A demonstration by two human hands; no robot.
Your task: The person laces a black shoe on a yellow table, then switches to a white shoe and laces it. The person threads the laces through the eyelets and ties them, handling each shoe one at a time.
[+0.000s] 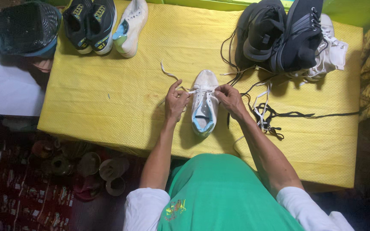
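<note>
A white sneaker [204,105] with a light blue lining stands toe-away from me in the middle of the yellow table [120,94]. My left hand [176,102] pinches a white lace [170,75] at the shoe's left side; the lace's loose end trails up and left over the cloth. My right hand [230,99] grips the lace at the shoe's right eyelets. Both hands touch the shoe.
A pile of black and white shoes [287,36] with loose black and white laces [270,117] lies at the back right. A black shoe pair [91,23] and a white sneaker [129,25] stand at the back left. Baskets [26,28] sit beyond the left edge, cups [103,169] on the floor.
</note>
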